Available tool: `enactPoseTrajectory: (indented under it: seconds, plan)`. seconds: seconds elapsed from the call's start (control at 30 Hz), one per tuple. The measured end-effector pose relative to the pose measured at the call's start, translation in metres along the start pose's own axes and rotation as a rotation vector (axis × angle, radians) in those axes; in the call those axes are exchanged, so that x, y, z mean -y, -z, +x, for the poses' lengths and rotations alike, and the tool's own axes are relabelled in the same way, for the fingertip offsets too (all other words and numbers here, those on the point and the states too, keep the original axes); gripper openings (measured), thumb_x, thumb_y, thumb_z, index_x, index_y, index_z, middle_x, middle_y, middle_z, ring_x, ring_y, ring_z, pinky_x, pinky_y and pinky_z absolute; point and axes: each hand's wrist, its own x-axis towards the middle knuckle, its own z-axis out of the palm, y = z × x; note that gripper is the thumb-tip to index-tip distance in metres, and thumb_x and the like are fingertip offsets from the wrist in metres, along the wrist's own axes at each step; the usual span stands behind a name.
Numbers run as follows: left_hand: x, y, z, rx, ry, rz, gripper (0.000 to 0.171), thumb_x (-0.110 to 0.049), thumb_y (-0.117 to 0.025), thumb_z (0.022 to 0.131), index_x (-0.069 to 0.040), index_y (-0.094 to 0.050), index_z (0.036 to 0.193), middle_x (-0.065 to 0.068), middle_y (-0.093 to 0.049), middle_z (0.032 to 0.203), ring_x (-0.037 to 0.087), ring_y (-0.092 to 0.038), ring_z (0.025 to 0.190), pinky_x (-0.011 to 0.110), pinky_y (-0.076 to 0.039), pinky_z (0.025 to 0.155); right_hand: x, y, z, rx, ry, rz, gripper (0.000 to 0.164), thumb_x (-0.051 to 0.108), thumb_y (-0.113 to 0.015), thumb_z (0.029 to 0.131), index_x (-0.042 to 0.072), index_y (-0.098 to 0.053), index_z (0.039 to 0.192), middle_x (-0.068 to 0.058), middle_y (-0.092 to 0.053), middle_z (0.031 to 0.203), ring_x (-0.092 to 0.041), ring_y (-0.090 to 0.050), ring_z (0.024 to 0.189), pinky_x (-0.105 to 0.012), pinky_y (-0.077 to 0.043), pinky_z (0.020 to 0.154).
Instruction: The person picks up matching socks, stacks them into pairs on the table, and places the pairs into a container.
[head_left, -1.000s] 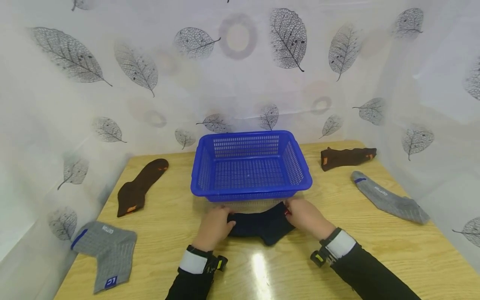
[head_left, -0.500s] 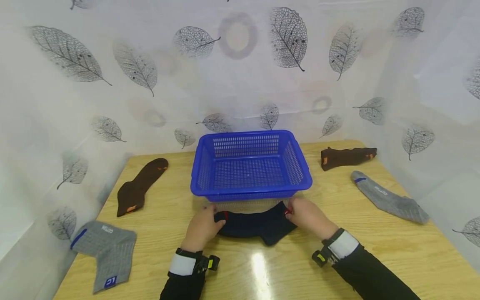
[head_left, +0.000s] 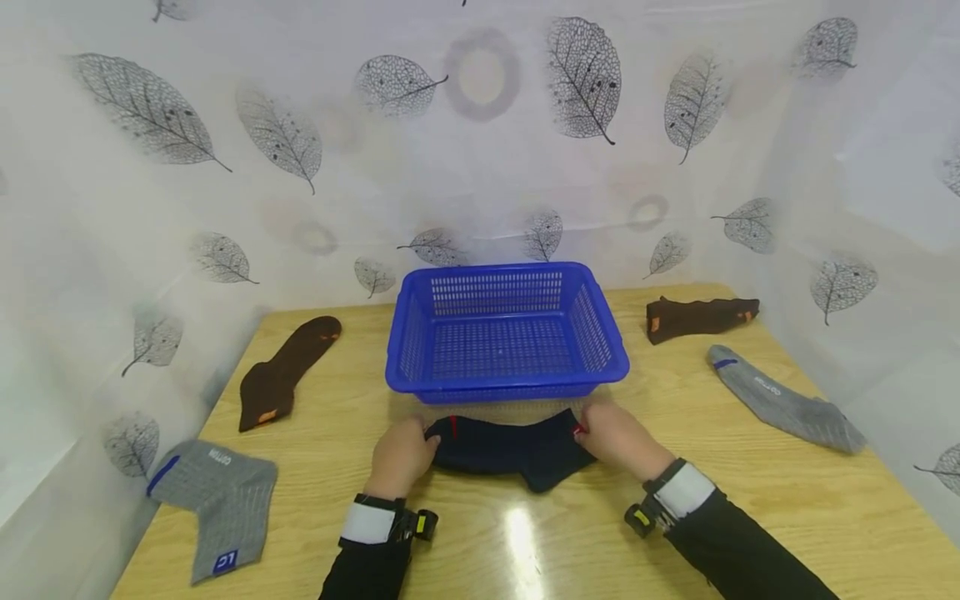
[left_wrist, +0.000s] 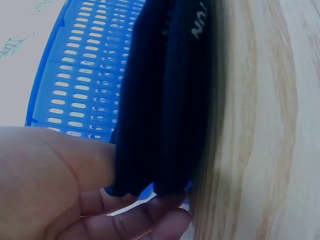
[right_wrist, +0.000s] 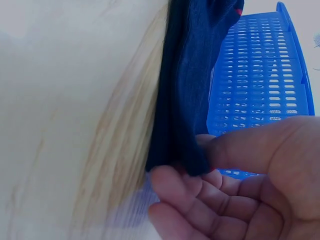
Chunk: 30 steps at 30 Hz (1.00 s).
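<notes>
Dark navy socks (head_left: 495, 446), laid one on the other, stretch sideways between both hands in front of the blue basket. The left hand (head_left: 402, 457) pinches the toe end, near a red stripe. In the left wrist view two dark layers of the socks (left_wrist: 160, 95) show, with pale lettering on them. At the other end, the right hand (head_left: 618, 437) pinches the cuff, where a bit of red shows. The right wrist view has the thumb and fingers (right_wrist: 172, 185) at the end of the navy fabric (right_wrist: 192, 90), close over the table.
A blue plastic basket (head_left: 506, 392) stands at the back middle of the wooden table (head_left: 337, 517). To the left lie a brown sock (head_left: 285, 367) and a grey sock (head_left: 225, 500). Another brown sock (head_left: 701, 318) and grey sock (head_left: 783, 400) lie right. A leaf-print curtain hangs behind.
The left hand has slid left along the navy socks to their end, uncovering the red stripe, and now pinches there. The right hand keeps its hold almost in place.
</notes>
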Motion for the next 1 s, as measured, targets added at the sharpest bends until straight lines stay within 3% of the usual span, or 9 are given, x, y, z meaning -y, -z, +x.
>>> enactPoseTrajectory:
  seconds: [0.17,0.27,0.57,0.67,0.8,1.0]
  plan:
    - [-0.001,0.000,0.002,-0.011,0.006,0.020,0.019,-0.014,-0.078,0.088,0.001,-0.067,0.087,0.013,-0.069,0.079,0.029,-0.068,0.071,0.041,-0.051,0.056,0.002,0.001,0.000,-0.014,0.006,-0.005,0.031,0.009,-0.077,0.085,0.011,-0.054,0.064,0.000,-0.049,0.065,-0.016,-0.048,0.060,-0.033,-0.041,0.054]
    - [0.000,0.000,0.003,-0.001,0.007,0.010,0.019,-0.014,-0.079,0.087,0.000,-0.065,0.087,0.011,-0.067,0.079,0.026,-0.066,0.071,0.040,-0.050,0.057,0.001,0.002,0.001,-0.008,0.011,-0.011,0.030,0.009,-0.077,0.084,0.011,-0.054,0.065,0.000,-0.050,0.064,-0.016,-0.048,0.059,-0.033,-0.040,0.053]
    - [0.009,0.009,0.005,0.109,0.075,-0.100,0.027,-0.024,-0.078,0.089,-0.003,-0.061,0.086,0.004,-0.059,0.076,0.018,-0.053,0.067,0.030,-0.042,0.057,-0.001,0.008,0.004,0.056,-0.036,0.024,0.032,0.016,-0.079,0.085,0.011,-0.056,0.064,0.001,-0.049,0.063,-0.014,-0.046,0.058,-0.029,-0.038,0.053]
    - [0.010,0.008,0.005,0.131,0.061,-0.121,0.027,-0.021,-0.080,0.088,-0.005,-0.061,0.078,0.002,-0.053,0.071,0.017,-0.048,0.063,0.029,-0.036,0.056,-0.001,0.008,0.004,0.076,-0.039,0.022,0.032,0.014,-0.078,0.086,0.010,-0.057,0.062,0.002,-0.050,0.061,-0.014,-0.046,0.056,-0.028,-0.038,0.052]
    - [0.009,0.002,0.005,0.119,0.017,-0.101,0.028,-0.015,-0.086,0.081,-0.006,-0.060,0.074,0.000,-0.050,0.068,0.016,-0.045,0.062,0.030,-0.036,0.055,0.001,0.007,0.006,0.097,-0.039,0.010,0.027,0.011,-0.082,0.080,0.009,-0.060,0.065,0.000,-0.055,0.066,-0.016,-0.050,0.060,-0.030,-0.043,0.054]
    - [0.006,-0.004,0.003,0.081,0.006,-0.058,0.023,-0.012,-0.088,0.076,-0.004,-0.068,0.081,0.001,-0.059,0.072,0.015,-0.051,0.064,0.033,-0.046,0.057,0.001,0.005,0.009,0.136,-0.048,0.049,0.025,0.004,-0.079,0.074,0.009,-0.057,0.064,-0.001,-0.053,0.067,-0.016,-0.049,0.060,-0.027,-0.039,0.052]
